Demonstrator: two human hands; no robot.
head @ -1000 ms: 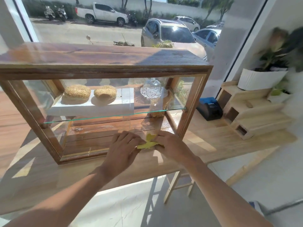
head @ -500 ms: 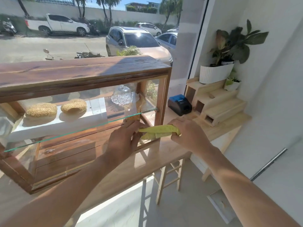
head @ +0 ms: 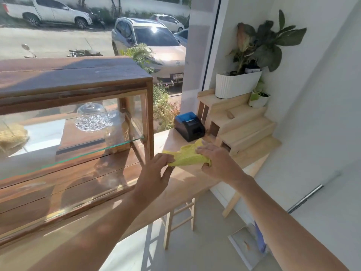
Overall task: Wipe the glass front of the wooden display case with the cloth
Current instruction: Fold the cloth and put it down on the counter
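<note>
Display case (head: pixel 78 90): sits left on the wooden surface (head: pixel 187 184), glass front (head: pixel 64 153) facing us, unwiped at this instant.
Left hand (head: pixel 154 173): arm stretched forward, fingertips pinching the cloth's near end.
Cloth (head: pixel 187 157): yellow, bunched, held in the air just right of the case's corner post, off the glass.
Right hand (head: pixel 216 161): curled over the far end, gripping.
Risk: a wadded cloth could smear; a hard push might rattle the inner glass shelf (head: pixel 78 155).

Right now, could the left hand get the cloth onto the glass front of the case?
Probably yes. The left hand pinches one end of the yellow cloth just off the case's right corner post, and nothing stands between it and the glass front. The right hand grips the other end.
</note>
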